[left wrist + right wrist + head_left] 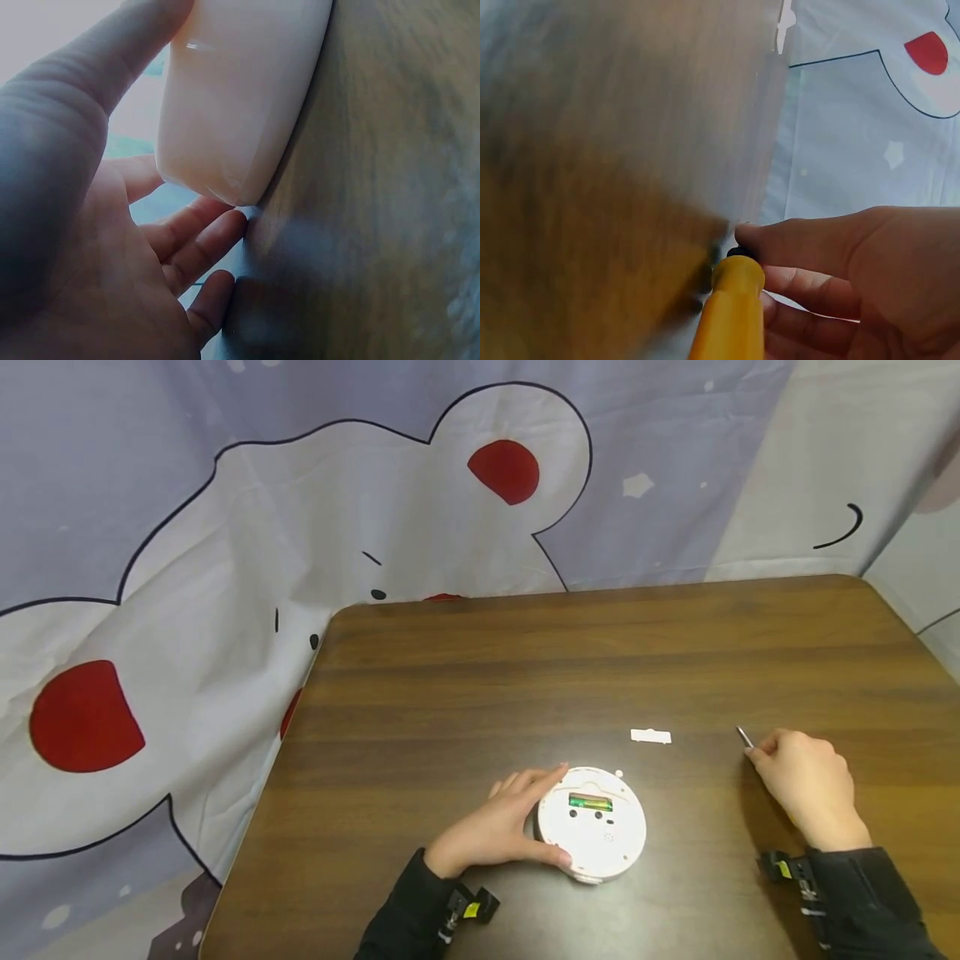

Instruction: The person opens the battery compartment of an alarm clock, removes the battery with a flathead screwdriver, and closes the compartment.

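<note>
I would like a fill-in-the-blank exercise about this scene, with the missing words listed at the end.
The left hand grips a white device, whose face has the shape of a ____.
The right hand holds a tool with a ____ handle.
In the head view, the white strip lies to the ____ of the tool.

Missing words: circle; yellow; left.
</note>
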{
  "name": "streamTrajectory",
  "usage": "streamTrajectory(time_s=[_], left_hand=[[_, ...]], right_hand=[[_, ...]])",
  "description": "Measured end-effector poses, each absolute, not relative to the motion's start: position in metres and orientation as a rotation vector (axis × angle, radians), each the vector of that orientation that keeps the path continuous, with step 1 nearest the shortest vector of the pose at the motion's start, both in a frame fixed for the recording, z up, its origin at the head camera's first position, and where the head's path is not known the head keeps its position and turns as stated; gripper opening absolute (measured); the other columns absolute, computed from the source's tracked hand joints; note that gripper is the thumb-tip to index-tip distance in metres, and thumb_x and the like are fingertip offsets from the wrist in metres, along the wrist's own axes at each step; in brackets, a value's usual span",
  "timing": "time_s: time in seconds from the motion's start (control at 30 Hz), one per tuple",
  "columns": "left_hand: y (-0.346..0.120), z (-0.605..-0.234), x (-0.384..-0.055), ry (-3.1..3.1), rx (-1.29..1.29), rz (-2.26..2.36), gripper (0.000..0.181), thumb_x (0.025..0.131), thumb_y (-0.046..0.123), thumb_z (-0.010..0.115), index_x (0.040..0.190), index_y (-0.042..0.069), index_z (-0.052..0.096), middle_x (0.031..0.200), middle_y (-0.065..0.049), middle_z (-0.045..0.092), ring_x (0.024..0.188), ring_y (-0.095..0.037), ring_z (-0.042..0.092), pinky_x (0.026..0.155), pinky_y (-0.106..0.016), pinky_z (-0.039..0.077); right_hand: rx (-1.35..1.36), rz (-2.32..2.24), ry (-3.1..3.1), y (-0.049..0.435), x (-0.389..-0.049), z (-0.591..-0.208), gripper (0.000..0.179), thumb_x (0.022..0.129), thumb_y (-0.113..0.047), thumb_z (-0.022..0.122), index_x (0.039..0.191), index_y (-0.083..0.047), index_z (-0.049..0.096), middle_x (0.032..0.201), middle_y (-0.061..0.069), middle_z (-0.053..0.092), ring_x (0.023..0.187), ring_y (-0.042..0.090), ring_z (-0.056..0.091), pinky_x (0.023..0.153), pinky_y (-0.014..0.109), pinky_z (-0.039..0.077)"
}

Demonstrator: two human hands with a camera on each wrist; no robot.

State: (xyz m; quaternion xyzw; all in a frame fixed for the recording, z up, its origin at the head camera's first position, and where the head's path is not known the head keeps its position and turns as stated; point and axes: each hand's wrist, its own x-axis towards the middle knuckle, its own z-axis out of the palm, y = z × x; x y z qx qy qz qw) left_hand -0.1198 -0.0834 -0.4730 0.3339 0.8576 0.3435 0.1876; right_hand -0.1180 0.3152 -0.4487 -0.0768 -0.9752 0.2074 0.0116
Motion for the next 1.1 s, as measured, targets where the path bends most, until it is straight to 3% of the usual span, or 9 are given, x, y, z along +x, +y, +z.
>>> streamTrajectory(time_s=[0.13, 0.37, 0.5, 0.6, 0.73, 0.83, 0.93, 1.1], left_hand=[[-0.083, -0.473, -0.12, 2.42, 0.941, 0.959, 0.111, 0.078, 0.056, 0.082, 0.163, 0.029, 0.017, 0.154, -0.001, 0.037, 0.137, -0.022, 0.033, 0.112, -0.053, 0.024], [-0.084, -0.474, -0.119, 2.411, 0.933, 0.967, 0.11, 0.078, 0.056, 0.082, 0.163, 0.029, 0.018, 0.153, 0.001, 0.038, 0.137, -0.02, 0.032, 0.111, -0.053, 0.025], [-0.084, -0.473, -0.119, 2.409, 0.935, 0.974, 0.109, 0.078, 0.056, 0.082, 0.163, 0.03, 0.018, 0.153, 0.002, 0.038, 0.137, -0.019, 0.033, 0.111, -0.052, 0.026], [-0.084, -0.472, -0.119, 2.407, 0.937, 0.973, 0.109, 0.078, 0.056, 0.082, 0.163, 0.03, 0.018, 0.154, 0.002, 0.038, 0.138, -0.019, 0.032, 0.111, -0.052, 0.025], [-0.084, -0.472, -0.119, 2.408, 0.933, 0.971, 0.109, 0.078, 0.056, 0.082, 0.163, 0.03, 0.018, 0.154, 0.002, 0.038, 0.139, -0.019, 0.032, 0.111, -0.053, 0.025], [-0.084, -0.473, -0.119, 2.414, 0.932, 0.971, 0.11, 0.078, 0.056, 0.083, 0.163, 0.03, 0.018, 0.153, 0.001, 0.038, 0.138, -0.02, 0.033, 0.111, -0.053, 0.025], [-0.085, -0.473, -0.12, 2.42, 0.936, 0.968, 0.11, 0.077, 0.056, 0.083, 0.163, 0.03, 0.018, 0.153, 0.001, 0.039, 0.137, -0.02, 0.033, 0.111, -0.053, 0.025], [-0.084, -0.473, -0.12, 2.415, 0.938, 0.957, 0.11, 0.078, 0.057, 0.082, 0.163, 0.031, 0.017, 0.153, 0.001, 0.039, 0.136, -0.019, 0.034, 0.11, -0.051, 0.026]], right_hand=[[-0.228, 0.653, -3.07, 0.318, -0.12, -0.448, 0.028, 0.095, -0.02, 0.066, 0.093, 0.007, 0.07, 0.081, 0.022, 0.068, 0.064, 0.036, 0.059, 0.052, 0.046, 0.044], [-0.255, 0.688, -3.106, 0.319, -0.12, -0.446, 0.042, 0.099, -0.029, 0.062, 0.103, 0.013, 0.068, 0.072, 0.011, 0.063, 0.06, 0.025, 0.054, 0.05, 0.035, 0.039], [-0.263, 0.693, -3.129, 0.319, -0.12, -0.443, 0.046, 0.099, -0.033, 0.062, 0.106, 0.012, 0.067, 0.072, 0.011, 0.063, 0.061, 0.026, 0.055, 0.05, 0.035, 0.04], [-0.258, 0.679, -3.132, 0.32, -0.121, -0.441, 0.048, 0.1, -0.034, 0.062, 0.108, 0.012, 0.066, 0.079, 0.018, 0.066, 0.064, 0.03, 0.058, 0.051, 0.038, 0.042], [-0.209, 0.651, -3.062, 0.315, -0.119, -0.44, 0.05, 0.1, -0.033, 0.061, 0.116, 0.014, 0.063, 0.101, 0.033, 0.065, 0.074, 0.043, 0.061, 0.055, 0.048, 0.046], [-0.108, 0.611, -2.915, 0.296, -0.114, -0.436, 0.043, 0.098, -0.027, 0.066, 0.115, 0.012, 0.065, 0.104, 0.035, 0.062, 0.081, 0.05, 0.059, 0.059, 0.056, 0.046], [0.062, 0.598, -2.772, 0.263, -0.106, -0.43, 0.025, 0.092, -0.018, 0.073, 0.103, 0.005, 0.072, 0.091, 0.025, 0.065, 0.078, 0.043, 0.06, 0.063, 0.056, 0.046], [0.385, 0.685, -2.817, 0.208, -0.087, -0.425, 0.006, 0.085, -0.015, 0.08, 0.089, -0.011, 0.079, 0.078, -0.006, 0.061, 0.072, 0.017, 0.056, 0.063, 0.038, 0.046]])
